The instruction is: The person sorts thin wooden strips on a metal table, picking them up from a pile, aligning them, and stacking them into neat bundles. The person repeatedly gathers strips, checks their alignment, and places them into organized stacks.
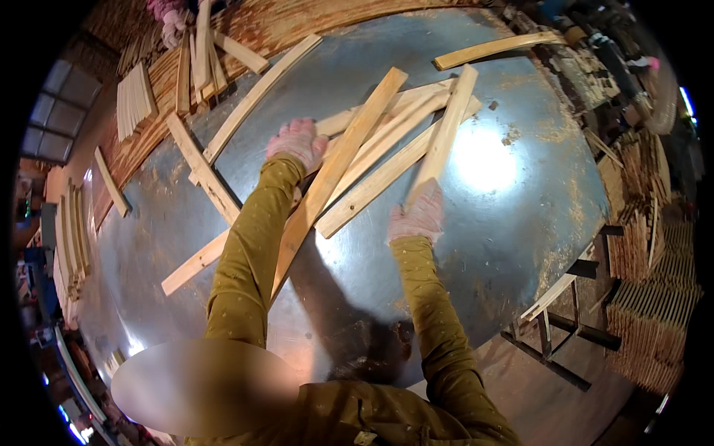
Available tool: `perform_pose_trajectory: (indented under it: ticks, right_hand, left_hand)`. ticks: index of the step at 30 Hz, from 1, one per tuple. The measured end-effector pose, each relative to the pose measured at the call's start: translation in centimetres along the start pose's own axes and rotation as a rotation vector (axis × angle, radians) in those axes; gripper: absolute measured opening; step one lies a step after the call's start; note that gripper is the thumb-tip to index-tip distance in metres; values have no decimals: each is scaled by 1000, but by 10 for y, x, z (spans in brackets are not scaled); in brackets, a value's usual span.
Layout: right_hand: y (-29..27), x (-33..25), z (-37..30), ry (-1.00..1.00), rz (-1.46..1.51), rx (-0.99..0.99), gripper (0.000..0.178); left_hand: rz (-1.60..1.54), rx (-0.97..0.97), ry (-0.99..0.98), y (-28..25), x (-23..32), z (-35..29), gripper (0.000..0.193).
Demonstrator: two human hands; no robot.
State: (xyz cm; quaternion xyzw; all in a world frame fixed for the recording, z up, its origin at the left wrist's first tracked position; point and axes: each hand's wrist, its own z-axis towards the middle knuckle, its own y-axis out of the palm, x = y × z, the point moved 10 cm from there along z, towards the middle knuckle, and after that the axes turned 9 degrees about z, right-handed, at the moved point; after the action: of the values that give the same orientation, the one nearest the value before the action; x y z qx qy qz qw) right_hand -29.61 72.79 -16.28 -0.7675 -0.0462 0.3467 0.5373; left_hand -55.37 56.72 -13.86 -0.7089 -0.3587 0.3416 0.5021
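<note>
Both hands wear pinkish-white gloves over olive sleeves. My right hand (pixel 418 215) grips the near end of a pale wooden slat (pixel 451 123), which points away from me across other slats. My left hand (pixel 297 143) lies with fingers spread on the metal table (pixel 357 279), beside the left end of a slat (pixel 336 123) in the loose pile. Between my hands a longer, browner slat (pixel 342 165) slants over the pile. Under it, a knotted slat (pixel 372 193) runs diagonally. Another slat (pixel 195 262) passes beneath my left forearm.
Single slats lie at the table's left (pixel 204 172) and far right (pixel 494 50). Upright slats and a bundle (pixel 136 100) stand at the far left, near another person's gloved hand (pixel 172 28). Stacked slats (pixel 651 305) and a dark metal frame (pixel 558 346) stand at right.
</note>
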Motion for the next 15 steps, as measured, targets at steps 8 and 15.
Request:
perform_pose_trajectory:
  ticks: [8, 15]
  right_hand:
    - [32, -19, -51, -185, 639, -109, 82]
    - [61, 8, -140, -91, 1403, -425, 70]
  left_hand:
    - [-893, -632, 116, 91, 34, -129, 80]
    - [-1550, -483, -258, 148, 18, -310, 73]
